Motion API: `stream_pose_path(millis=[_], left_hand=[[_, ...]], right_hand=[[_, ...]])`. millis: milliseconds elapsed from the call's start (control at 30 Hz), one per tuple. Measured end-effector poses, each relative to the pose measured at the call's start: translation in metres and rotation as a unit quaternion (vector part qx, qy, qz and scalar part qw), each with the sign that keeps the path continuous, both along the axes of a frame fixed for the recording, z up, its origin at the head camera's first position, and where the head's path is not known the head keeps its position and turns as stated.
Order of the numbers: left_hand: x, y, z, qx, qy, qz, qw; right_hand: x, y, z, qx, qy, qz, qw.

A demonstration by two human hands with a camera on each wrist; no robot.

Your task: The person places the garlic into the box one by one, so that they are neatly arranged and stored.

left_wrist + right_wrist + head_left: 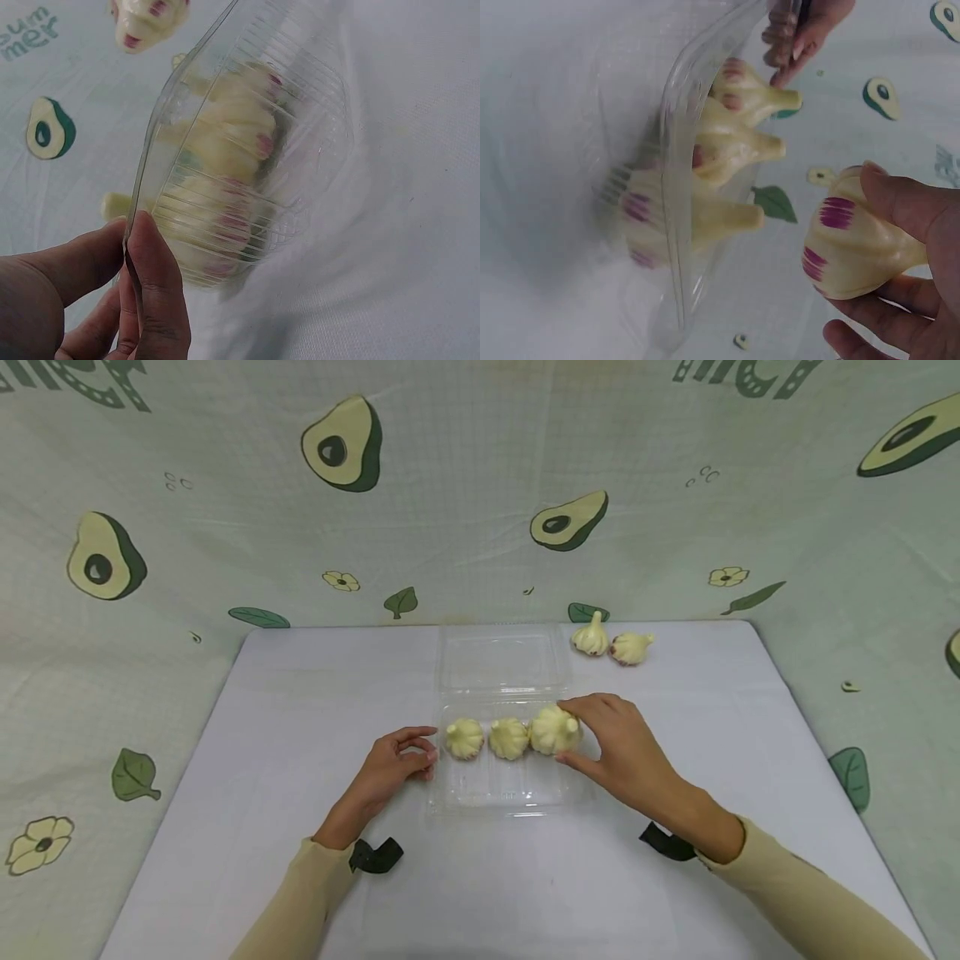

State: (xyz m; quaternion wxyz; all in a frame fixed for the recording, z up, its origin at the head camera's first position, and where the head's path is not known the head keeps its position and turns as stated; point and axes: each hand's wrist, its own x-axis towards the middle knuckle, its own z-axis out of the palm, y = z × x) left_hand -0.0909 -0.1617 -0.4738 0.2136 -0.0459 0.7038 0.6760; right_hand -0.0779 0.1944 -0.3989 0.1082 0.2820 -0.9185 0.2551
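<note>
My right hand (626,752) holds a garlic bulb (862,236) between thumb and fingers, beside and above the right end of a clear plastic clamshell box (487,787). Inside the box, three more bulbs stand in a row, including a left one (464,739) and a middle one (508,738). The third boxed bulb (727,217) shows in the right wrist view; from the head view the held bulb covers it. With thumb and fingers, my left hand (97,292) pinches the box's left rim. Purple streaks mark the bulbs.
Two loose garlic bulbs, one upright (591,637) and another tipped over (632,648), lie at the back right of the white table (315,710). The box's lid (502,662) lies folded back toward the avocado-print cloth (450,527).
</note>
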Motion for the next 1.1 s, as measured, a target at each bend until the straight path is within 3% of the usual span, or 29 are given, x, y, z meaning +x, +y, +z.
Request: stream_pose_path(millis=[567, 767, 1100], left_hand=[[0.0, -0.002, -0.002, 0.003, 0.001, 0.003, 1.0], [0.0, -0.001, -0.003, 0.004, 0.002, 0.003, 1.0], [0.0, -0.002, -0.003, 0.006, 0.003, 0.004, 1.0]], right_hand=[[0.002, -0.053, -0.002, 0.07, 0.006, 0.141, 0.988], [-0.001, -0.065, 0.001, 0.122, 0.012, 0.176, 0.977], [-0.01, -0.081, -0.002, 0.165, 0.069, 0.233, 0.956]])
